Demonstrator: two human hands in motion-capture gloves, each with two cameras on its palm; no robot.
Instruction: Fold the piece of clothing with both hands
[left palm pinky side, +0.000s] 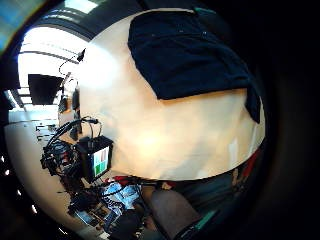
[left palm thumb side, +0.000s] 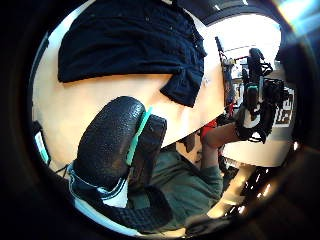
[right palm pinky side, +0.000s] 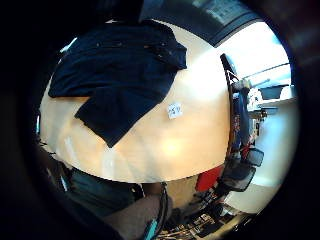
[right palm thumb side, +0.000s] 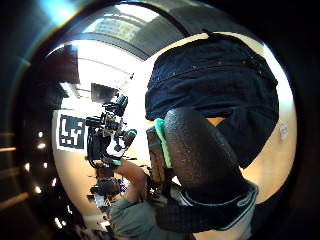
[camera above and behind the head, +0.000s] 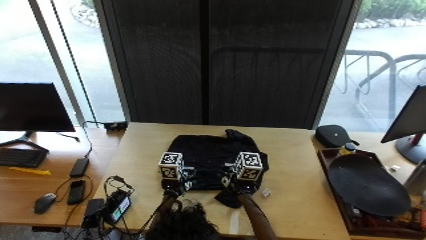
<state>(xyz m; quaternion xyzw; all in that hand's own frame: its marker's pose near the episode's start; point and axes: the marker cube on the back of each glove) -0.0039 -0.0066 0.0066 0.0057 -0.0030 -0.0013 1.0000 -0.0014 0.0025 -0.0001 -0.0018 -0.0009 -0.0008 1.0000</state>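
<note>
The garment (camera above and behind the head: 213, 162), a dark piece of clothing, lies in the middle of the frame in the outside view, on the light wooden desk (camera above and behind the head: 293, 150), just beyond the person's two raised hands. It already reads as a compact block, with a sleeve or flap (camera above and behind the head: 229, 197) sticking out toward the person at its lower right, so I judge the folding is partly done at most, with that loose part and further folds left. The left hand (camera above and behind the head: 174, 186) and right hand (camera above and behind the head: 241, 185) hover above the near edge of the garment, apart from each other; both palm views show cloth below and nothing gripped, but I cannot tell how the fingers are set. A small white tag (right palm pinky side: 174, 110) lies on the desk beside the garment; its writing is unreadable, and no brand shows.
</note>
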